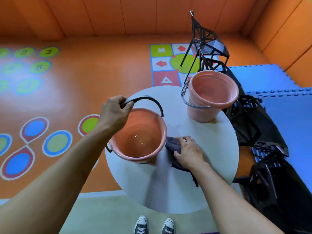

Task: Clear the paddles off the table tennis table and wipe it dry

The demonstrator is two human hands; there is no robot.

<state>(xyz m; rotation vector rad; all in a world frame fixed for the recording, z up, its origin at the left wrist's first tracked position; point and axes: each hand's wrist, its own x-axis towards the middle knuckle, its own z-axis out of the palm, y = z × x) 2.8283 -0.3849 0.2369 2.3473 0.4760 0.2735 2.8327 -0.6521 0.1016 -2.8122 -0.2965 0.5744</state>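
A round white table stands in front of me. My left hand grips the black handle of a pink bucket at the table's left edge; a little water glints inside it. My right hand presses a dark grey cloth onto the tabletop just right of that bucket. A second pink bucket with a grey handle stands at the far right of the table. No paddles or table tennis table are in view.
Black frame chairs stand behind and to the right of the table. Blue foam mats cover the floor at right. The orange floor at left carries coloured circles and numbers. My shoes show below the table's near edge.
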